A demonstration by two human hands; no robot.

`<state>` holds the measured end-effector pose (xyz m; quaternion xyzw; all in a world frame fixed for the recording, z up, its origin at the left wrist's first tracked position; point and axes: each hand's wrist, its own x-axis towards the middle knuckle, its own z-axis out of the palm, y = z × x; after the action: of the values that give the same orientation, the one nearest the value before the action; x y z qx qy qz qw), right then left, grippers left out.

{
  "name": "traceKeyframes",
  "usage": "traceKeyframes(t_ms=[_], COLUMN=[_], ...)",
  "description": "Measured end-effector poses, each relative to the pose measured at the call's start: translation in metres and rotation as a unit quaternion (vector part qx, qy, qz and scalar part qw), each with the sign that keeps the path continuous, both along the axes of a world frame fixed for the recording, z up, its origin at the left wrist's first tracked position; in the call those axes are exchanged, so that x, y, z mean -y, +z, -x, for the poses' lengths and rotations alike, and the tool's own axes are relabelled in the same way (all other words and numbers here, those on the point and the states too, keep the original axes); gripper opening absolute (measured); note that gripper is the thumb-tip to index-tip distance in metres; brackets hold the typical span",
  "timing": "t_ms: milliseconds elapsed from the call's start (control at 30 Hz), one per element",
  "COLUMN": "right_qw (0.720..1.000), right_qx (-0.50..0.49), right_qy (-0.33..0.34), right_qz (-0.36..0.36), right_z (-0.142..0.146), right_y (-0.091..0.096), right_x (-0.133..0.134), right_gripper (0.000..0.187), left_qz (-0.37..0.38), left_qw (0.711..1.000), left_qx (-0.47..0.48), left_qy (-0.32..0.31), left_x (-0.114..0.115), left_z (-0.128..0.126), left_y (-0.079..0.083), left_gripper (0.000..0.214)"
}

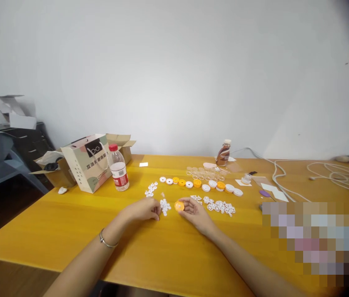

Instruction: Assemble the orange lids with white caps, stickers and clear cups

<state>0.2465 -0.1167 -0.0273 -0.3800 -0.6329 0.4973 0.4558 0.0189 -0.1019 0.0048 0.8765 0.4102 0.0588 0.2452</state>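
A round orange disc [179,206], pale-centred, was pinched above the yellow tabletop [168,251] by the right hand [195,214]; the left hand [145,208] curled its fingers beside small white pieces [165,205], any hold indiscernible. A plain pale wall [174,78] stood behind.

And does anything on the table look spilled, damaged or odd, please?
Nothing visible looks spilled or damaged. Only the white cables look untidy, sprawling at the right of the table, unlike the lined-up round pieces. The pixelated part is hidden.

Orange disc [179,206], white pieces [165,207], yellow table [168,255], red cap [113,147]
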Motion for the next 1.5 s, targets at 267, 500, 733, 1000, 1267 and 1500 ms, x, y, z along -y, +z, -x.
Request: traceKeyframes(t_ms=[267,500,733,1000,1267,1500], right_qw=[0.999,0.994,0.992,0.991,0.993,0.994], right_qx=[-0.025,-0.064,-0.083,-0.084,-0.082,-0.067], right_qy=[0.006,0.061,0.062,0.046,0.011,0.011], right_qz=[0.022,0.064,0.071,0.097,0.086,0.081], right_z=[0.000,0.002,-0.002,-0.002,-0.007,-0.008], right_y=[0.000,-0.002,-0.002,0.004,0.006,0.006], right_x=[-0.001,0.003,0.002,0.006,0.005,0.006], right_gripper=[0.035,0.037,0.038,0.039,0.038,0.037], left_qz=[-0.173,-0.408,-0.458,-0.375,-0.220,-0.112], left_qw=[0.984,0.907,0.885,0.920,0.971,0.992], left_qx=[0.028,0.084,0.038,0.018,0.090,0.044], left_qy=[0.003,-0.063,-0.076,-0.111,0.013,0.038], left_x=[0.013,0.022,0.026,0.027,-0.001,-0.012], left_z=[-0.018,-0.047,-0.047,-0.037,-0.004,0.008], left_y=[0.005,-0.003,-0.001,0.009,0.009,-0.002], left_gripper=[0.010,0.020,0.020,0.026,0.017,0.014])
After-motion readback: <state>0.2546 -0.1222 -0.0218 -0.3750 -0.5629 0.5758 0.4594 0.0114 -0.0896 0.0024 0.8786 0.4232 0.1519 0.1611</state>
